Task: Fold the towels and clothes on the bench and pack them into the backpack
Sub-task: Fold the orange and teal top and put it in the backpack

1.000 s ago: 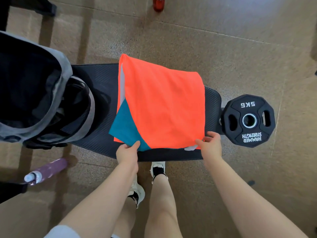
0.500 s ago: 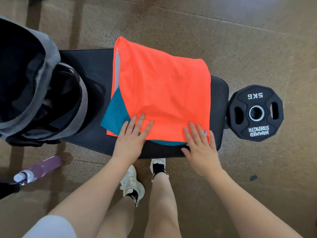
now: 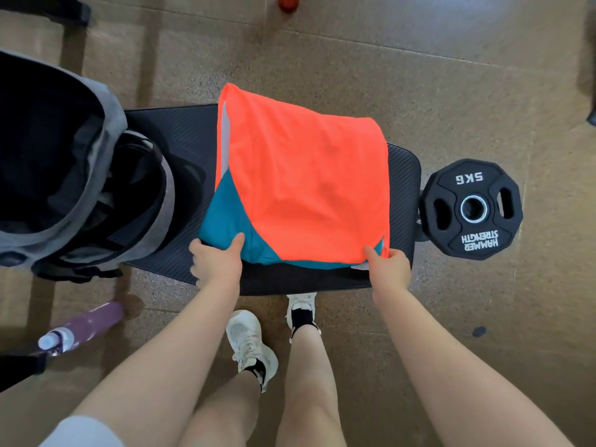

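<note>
Half a second back both palms lay flat on the orange cloth; now they have slid to its near edge and taken hold. Left hand (image 3: pixel 216 264) pinches the teal corner, thumb on top, fingers tucked beneath. Right hand (image 3: pixel 388 266) grips the near right corner of the stack, thumb over the orange layer, fingers under.

Folded garment (image 3: pixel 300 188): bright orange top layer, a teal panel showing at the near left, a pale grey strip along the left edge. Lies flat across the middle of the black ribbed bench (image 3: pixel 180 137), far edge hanging past the bench's far side. Rough rectangle, long axis running away from the person, folded edge on the right.

Left end of bench: grey-and-black backpack (image 3: pixel 96 175), mouth gaping upward, dark inside; sits just beside the garment, not touching. Off the right end of the bench, a black 5 kg weight plate (image 3: pixel 471 209), lettered HAMMER STRENGTH, apart from the cloth. On the speckled brown floor (image 3: pixel 419 75): purple water bottle (image 3: pixel 87 327) lying at near left; red object (image 3: pixel 288 3) at the far edge, cut off by the frame. White sneakers (image 3: pixel 250 345) below the bench's near edge.
</note>
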